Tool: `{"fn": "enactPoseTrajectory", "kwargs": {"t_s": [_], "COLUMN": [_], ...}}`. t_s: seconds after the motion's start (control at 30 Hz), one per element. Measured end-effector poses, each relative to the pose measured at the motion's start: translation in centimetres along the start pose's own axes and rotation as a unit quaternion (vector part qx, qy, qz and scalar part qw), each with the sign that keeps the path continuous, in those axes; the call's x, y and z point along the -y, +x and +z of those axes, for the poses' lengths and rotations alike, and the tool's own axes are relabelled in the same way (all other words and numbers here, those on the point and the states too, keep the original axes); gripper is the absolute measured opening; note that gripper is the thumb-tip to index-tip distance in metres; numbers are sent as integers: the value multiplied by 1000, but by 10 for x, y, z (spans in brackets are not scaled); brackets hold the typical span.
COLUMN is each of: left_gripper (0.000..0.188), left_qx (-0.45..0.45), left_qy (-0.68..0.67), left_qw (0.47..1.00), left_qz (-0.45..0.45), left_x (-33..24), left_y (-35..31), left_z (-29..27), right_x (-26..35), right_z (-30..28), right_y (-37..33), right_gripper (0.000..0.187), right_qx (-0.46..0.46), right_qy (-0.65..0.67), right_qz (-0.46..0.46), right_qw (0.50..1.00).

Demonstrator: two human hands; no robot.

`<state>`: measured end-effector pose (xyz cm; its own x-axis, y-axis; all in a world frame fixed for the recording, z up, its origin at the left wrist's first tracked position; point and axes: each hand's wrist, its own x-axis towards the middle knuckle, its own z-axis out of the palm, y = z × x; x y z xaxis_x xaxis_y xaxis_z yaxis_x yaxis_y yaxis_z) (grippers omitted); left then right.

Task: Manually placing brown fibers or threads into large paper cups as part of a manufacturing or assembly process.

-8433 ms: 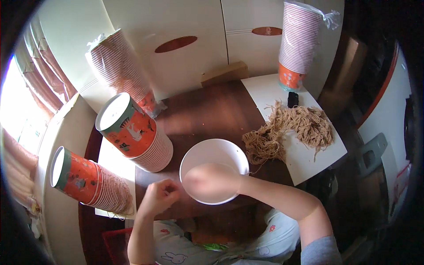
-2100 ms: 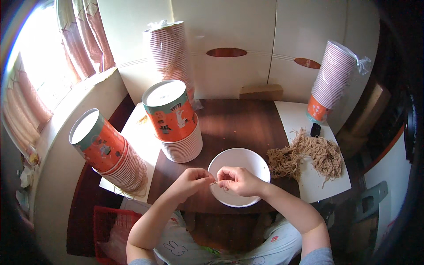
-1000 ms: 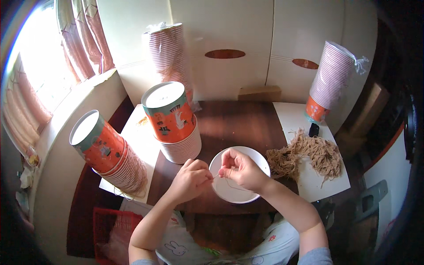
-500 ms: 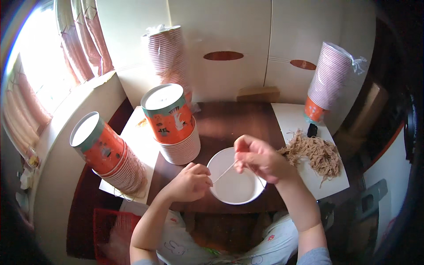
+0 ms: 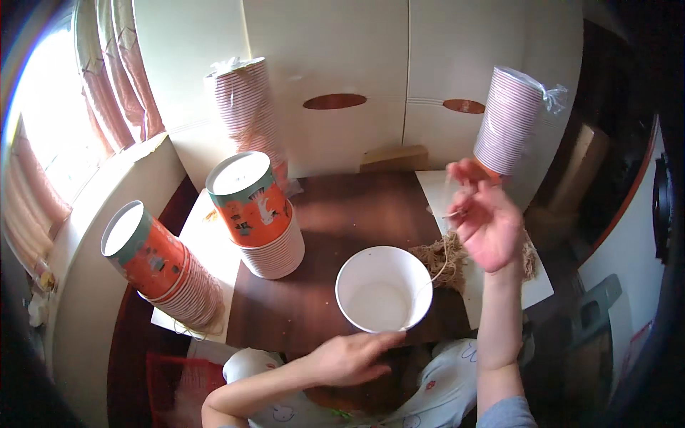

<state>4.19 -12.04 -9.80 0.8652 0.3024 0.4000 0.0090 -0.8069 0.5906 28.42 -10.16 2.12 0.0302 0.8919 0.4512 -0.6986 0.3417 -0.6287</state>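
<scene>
A white paper bucket (image 5: 372,289) stands with its mouth up near the table's front edge. My left hand (image 5: 353,359) lies by its near rim, fingers stretched out to the right; the fingertips seem to touch the rim. Raised above the right side of the table, my right hand (image 5: 489,221) pinches a thin tan cord (image 5: 445,260). That cord runs down from the fingers to the bucket's right side. Behind my right forearm and hand, a heap of loose tan cords (image 5: 433,258) is partly hidden.
Stacked orange-and-green paper buckets stand at the left, one stack upright (image 5: 246,207) and one leaning (image 5: 153,250). Plastic-wrapped stacks rise at the back left (image 5: 246,107) and back right (image 5: 508,114). A cardboard piece (image 5: 394,158) lies against the cabinet.
My right hand has risen up and right, drawing the cord out from the bucket. My left hand has moved down and right to the near rim. The whole view has shifted slightly.
</scene>
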Motion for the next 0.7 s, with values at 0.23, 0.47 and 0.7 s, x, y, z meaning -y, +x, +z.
{"fn": "enactPoseTrajectory", "kwargs": {"t_s": [0.23,0.47,0.7], "left_gripper": [26,32,14], "left_qx": [-176,-202,-244], "left_qy": [-83,-277,-242], "left_qw": [972,922,911], "left_qz": [-134,-183,-228], "left_x": [3,10,23], "left_y": [4,13,10], "left_z": [-21,-21,-21], "right_x": [-42,-94,-97], "right_z": [15,30,20], "right_y": [-4,-22,-18], "right_gripper": [29,29,23], "right_qx": [-5,-46,-6], "right_qy": [-2,42,-214], "right_qz": [168,198,129], "right_qw": [986,978,968]}}
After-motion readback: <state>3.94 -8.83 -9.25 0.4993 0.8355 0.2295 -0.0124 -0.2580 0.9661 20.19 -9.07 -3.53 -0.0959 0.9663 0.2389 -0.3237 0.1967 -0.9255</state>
